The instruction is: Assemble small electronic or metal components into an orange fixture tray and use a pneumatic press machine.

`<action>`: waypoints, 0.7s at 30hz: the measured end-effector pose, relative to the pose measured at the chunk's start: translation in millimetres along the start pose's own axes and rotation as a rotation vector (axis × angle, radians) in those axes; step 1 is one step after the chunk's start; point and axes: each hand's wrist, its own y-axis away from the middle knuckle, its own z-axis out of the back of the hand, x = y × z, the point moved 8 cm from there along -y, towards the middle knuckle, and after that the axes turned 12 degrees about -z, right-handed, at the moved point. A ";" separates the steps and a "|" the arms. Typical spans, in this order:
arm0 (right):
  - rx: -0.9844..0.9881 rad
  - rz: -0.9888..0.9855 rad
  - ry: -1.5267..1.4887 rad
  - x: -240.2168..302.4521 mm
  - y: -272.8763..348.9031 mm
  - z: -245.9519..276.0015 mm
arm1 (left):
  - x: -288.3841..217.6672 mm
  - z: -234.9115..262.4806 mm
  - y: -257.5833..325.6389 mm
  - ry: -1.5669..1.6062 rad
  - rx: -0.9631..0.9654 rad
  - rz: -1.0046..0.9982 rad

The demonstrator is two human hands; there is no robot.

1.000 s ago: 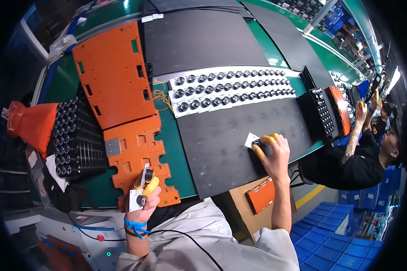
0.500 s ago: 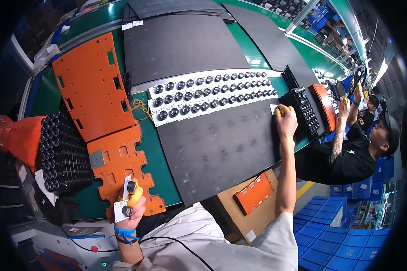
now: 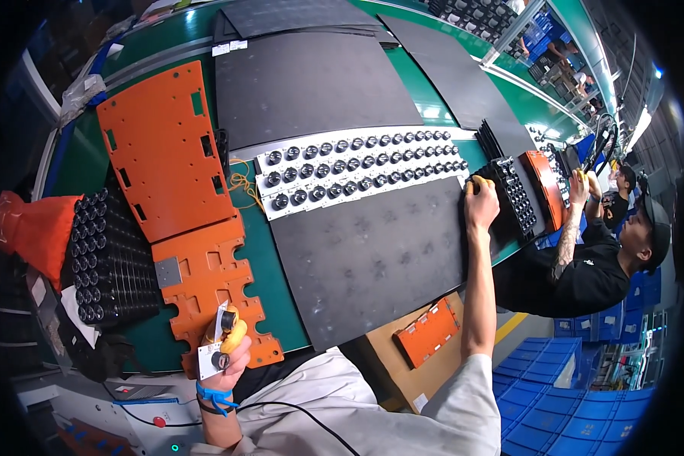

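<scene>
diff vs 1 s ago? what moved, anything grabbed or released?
The right hand moved from the near edge of the flat black mat out to its far right end, next to the black tray of round sockets. The left hand stays by the orange cut-out plate, gripping the same small white-and-yellow part. Nothing was released.

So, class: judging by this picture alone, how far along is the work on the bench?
Done: the white strips carry full rows of black round parts. In hand: the left hand holds a small white plate with a black part on it; the right hand reaches to the black tray at the mat's far edge. Left: the big tray of black parts remains full.
</scene>
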 end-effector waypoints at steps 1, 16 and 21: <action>-0.002 -0.004 0.006 -0.9 -1.1 -0.3 | -0.5 1.0 0.0 -0.010 0.028 0.010; -0.050 -0.033 -0.056 21.1 17.1 15.9 | -2.4 -1.9 1.2 -0.032 0.084 0.017; 0.197 0.228 -0.572 141.6 107.0 101.6 | 18.8 -12.4 2.0 0.143 0.121 0.123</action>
